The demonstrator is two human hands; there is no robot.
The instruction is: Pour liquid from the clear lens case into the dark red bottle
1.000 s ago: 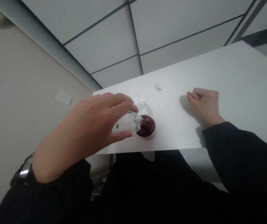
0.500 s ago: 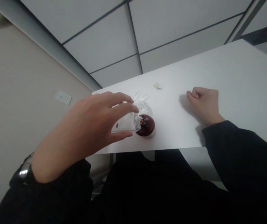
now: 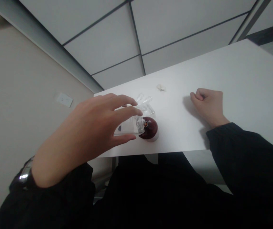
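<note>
The left hand (image 3: 88,133) hangs over the near left corner of the white desk (image 3: 234,79), wrapped around a clear glass bottle (image 3: 129,124). The thumb presses the bottle's underside and the fingers (image 3: 126,112) curl over its top, so most of the glass is hidden beneath the palm and only the mouth end shows past the fingertips. The bottle is tipped onto its side, its long axis running roughly along the near edge of the desk, with the mouth pointing right, away from the wrist. That mouth sits right over the rim of a small cup of dark red liquid (image 3: 150,128), which stands on the desk close to the near edge; whether glass touches cup I cannot tell. A watch (image 3: 25,173) shows at the left wrist above a black sleeve.

Just behind the cup and bottle lies some clear packaging (image 3: 146,103), partly covered by the fingers. Farther along the near edge, well apart to the right, the right hand (image 3: 209,106) rests on the desk clenched in a loose fist, holding nothing visible. Deeper in, between the two hands, lies a small crumpled white scrap (image 3: 161,87). Off the desk's left end, a white wall socket (image 3: 65,100) sits on the beige wall.
</note>
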